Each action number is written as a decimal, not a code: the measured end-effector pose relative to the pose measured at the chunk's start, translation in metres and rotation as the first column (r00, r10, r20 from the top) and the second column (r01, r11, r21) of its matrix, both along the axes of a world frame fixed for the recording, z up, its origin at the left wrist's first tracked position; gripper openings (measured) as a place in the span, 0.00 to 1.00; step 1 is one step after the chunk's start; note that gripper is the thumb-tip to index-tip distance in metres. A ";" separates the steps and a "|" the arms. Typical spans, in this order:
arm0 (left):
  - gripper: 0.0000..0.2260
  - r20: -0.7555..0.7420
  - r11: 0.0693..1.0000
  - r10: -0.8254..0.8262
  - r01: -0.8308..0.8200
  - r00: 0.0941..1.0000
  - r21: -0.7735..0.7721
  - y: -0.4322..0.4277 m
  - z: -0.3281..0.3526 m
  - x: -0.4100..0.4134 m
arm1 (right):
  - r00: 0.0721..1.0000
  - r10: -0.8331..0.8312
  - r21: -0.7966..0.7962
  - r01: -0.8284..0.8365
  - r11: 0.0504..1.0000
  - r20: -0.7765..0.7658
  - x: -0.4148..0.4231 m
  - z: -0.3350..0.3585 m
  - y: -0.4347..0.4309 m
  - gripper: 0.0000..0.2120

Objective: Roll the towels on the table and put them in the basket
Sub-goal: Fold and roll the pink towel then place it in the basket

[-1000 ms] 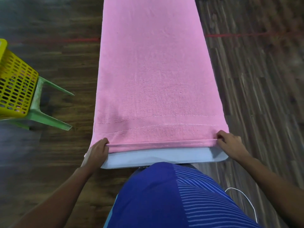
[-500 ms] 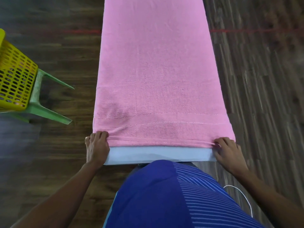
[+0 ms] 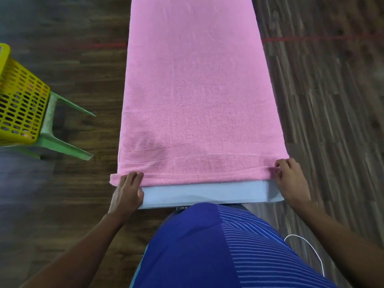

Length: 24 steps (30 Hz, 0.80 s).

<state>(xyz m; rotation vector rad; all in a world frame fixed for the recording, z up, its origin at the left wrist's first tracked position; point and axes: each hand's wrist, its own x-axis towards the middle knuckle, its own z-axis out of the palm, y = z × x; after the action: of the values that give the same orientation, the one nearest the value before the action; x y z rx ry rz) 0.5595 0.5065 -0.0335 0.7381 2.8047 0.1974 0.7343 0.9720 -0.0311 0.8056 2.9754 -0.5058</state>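
Observation:
A long pink towel [image 3: 197,90] lies flat along the narrow white table [image 3: 207,194], running away from me. Its near hem is turned over into a thin first fold. My left hand [image 3: 126,192] grips the fold at its left end, fingers curled over the cloth. At the right end, my right hand [image 3: 291,179] pinches the fold with bent fingers. The yellow perforated basket [image 3: 18,107] stands at the far left, partly cut off by the frame edge.
The basket rests on a green plastic stool [image 3: 62,142] on the dark wooden floor. A red line [image 3: 311,38] crosses the floor beyond. A white cable [image 3: 307,252] hangs by my right side. My blue shirt fills the lower middle.
Both hands have rolled the near hem forward, so the fold sits a little farther up the table and more white table edge shows.

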 end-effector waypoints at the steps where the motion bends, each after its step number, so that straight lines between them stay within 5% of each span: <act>1: 0.22 -0.001 1.000 -0.006 0.006 1.000 -0.024 -0.001 -0.002 0.000 | 0.998 0.062 -0.005 -0.062 0.998 0.001 0.003 -0.003 -0.005 0.09; 7: 0.19 0.013 0.992 -0.041 0.042 0.999 -0.117 0.000 -0.003 0.001 | 0.974 0.225 0.105 -0.223 0.969 -0.002 0.024 -0.021 -0.011 0.23; 18: 0.08 -0.021 0.997 0.049 -0.048 0.999 0.064 0.003 0.003 -0.010 | 0.988 0.140 -0.029 -0.142 0.989 -0.070 0.005 -0.008 0.007 0.10; 24: 0.13 0.018 0.996 -0.073 0.072 0.997 0.053 -0.002 0.009 -0.023 | 0.968 0.144 -0.025 -0.142 0.990 0.205 -0.006 0.002 0.021 0.15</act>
<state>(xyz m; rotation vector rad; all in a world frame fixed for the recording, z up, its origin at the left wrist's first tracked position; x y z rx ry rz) 0.5369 0.5048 -0.0243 0.8439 2.7583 0.2642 0.7282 0.9927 -0.0291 0.5962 2.8094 -0.4028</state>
